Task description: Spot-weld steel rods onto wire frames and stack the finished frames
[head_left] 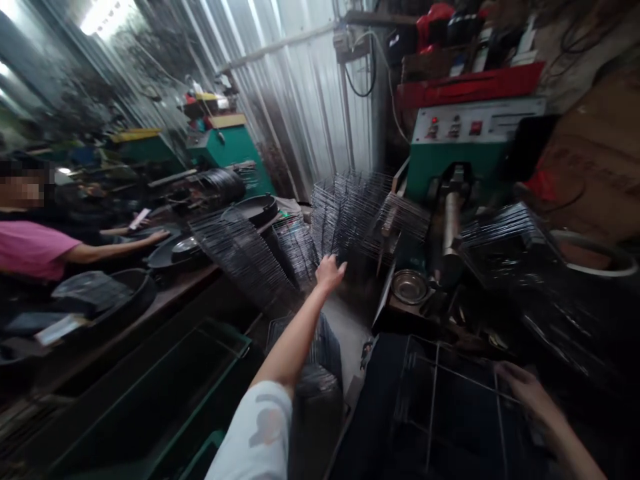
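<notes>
My left hand (330, 272) is stretched forward in front of standing stacks of wire racks (345, 207). Its thumb points out to the side, apart from the partly hidden fingers, and I see nothing held in it. Whether it touches the racks I cannot tell. At lower right, my right hand (517, 383) grips the edge of a wire frame (435, 393), whose thin bars cross over my dark-clothed lap. Another leaning wire rack stack (240, 253) stands left of my left hand, and a further bundle (320, 347) is below my forearm.
A green machine (465, 153) with a control panel stands at right, a metal bowl (410, 287) before it. More dark wire pieces (505, 233) pile up beside it. On the left, a co-worker in a pink shirt (33, 250) sits at a bench (185, 287). A green-edged bin (165, 393) is below.
</notes>
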{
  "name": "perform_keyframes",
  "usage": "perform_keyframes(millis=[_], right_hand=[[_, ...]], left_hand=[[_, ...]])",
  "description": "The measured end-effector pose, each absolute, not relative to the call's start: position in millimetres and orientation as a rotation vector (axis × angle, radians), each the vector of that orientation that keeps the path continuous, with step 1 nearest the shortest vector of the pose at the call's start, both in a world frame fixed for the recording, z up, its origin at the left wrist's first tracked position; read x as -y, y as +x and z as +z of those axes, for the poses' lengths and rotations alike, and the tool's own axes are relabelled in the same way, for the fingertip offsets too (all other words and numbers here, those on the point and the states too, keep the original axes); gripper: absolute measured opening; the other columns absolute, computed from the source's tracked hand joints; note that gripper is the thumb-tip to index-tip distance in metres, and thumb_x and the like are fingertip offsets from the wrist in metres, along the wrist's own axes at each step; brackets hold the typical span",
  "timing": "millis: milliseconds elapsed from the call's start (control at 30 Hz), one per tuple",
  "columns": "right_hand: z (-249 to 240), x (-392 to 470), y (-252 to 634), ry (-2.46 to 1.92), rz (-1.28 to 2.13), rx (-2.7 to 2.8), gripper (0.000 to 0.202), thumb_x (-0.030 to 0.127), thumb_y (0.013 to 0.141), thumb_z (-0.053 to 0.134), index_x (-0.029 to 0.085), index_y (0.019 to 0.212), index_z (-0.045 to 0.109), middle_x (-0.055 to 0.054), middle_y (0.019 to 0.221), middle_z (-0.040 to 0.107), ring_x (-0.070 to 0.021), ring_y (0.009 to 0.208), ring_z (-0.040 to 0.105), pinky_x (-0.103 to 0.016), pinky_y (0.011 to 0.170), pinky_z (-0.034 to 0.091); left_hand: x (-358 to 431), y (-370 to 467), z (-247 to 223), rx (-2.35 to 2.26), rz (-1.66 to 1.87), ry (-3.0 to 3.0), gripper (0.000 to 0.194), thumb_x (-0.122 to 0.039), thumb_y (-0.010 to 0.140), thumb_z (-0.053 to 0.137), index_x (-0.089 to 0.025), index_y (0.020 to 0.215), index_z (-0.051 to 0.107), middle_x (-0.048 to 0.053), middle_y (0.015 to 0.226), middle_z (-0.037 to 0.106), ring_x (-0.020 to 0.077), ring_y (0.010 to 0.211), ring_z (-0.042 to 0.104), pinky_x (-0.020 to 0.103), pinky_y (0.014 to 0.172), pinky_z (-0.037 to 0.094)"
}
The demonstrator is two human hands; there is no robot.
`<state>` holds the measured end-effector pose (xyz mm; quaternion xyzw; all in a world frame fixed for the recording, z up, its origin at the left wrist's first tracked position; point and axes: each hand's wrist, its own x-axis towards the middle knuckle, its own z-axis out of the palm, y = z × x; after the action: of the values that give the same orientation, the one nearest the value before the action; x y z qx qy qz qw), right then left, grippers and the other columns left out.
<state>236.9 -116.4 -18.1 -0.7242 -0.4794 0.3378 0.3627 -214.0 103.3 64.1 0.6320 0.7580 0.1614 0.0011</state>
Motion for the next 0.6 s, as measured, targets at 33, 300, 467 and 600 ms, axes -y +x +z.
perform_keyframes(millis=[33, 300, 467, 600], right_hand=[[-25.1, 110.9, 236.8, -1.877, 0.908, 1.291, 0.044, 0.066, 0.072, 0.059, 0.024, 0.064, 0.071, -0.007, 0.057, 0.068, -0.026, 0.053, 0.067, -0.034, 0.046, 0.052], [-22.2, 98.0, 271.1, -1.969, 0.349, 1.771, 0.04, 0.051, 0.088, 0.05, 0.024, 0.1, 0.076, -0.009, 0.107, 0.075, -0.029, 0.103, 0.07, -0.041, 0.088, 0.055], [67.8, 38.5, 342.8, -2.185, -0.112, 1.618, 0.032, 0.041, 0.097, 0.045, 0.021, 0.105, 0.069, -0.009, 0.106, 0.073, -0.0263, 0.093, 0.069, -0.036, 0.08, 0.053], [124.1, -28.5, 364.4, -2.354, -0.412, 1.548, 0.034, 0.038, 0.099, 0.043, 0.019, 0.121, 0.06, -0.014, 0.118, 0.066, -0.0276, 0.1, 0.065, -0.035, 0.076, 0.05]], left_hand=[[-119.4, -195.8, 77.2, -2.346, 0.54, 2.055, 0.044, -0.053, 0.096, 0.046, -0.027, 0.13, 0.055, 0.009, 0.128, 0.06, 0.0232, 0.114, 0.062, 0.031, 0.092, 0.05], [-187.3, -107.6, 141.0, -2.232, 0.602, 2.288, 0.03, -0.032, 0.097, 0.043, -0.018, 0.11, 0.066, 0.016, 0.116, 0.065, 0.0307, 0.099, 0.068, 0.037, 0.079, 0.05], [-192.0, -106.9, 151.8, -2.2, 0.622, 2.464, 0.038, -0.037, 0.099, 0.035, -0.017, 0.104, 0.066, 0.016, 0.107, 0.068, 0.0333, 0.093, 0.067, 0.036, 0.071, 0.044], [-172.2, -103.4, 161.3, -2.172, 0.66, 2.718, 0.035, -0.035, 0.1, 0.033, -0.022, 0.111, 0.063, 0.01, 0.104, 0.068, 0.0277, 0.085, 0.067, 0.031, 0.06, 0.035]])
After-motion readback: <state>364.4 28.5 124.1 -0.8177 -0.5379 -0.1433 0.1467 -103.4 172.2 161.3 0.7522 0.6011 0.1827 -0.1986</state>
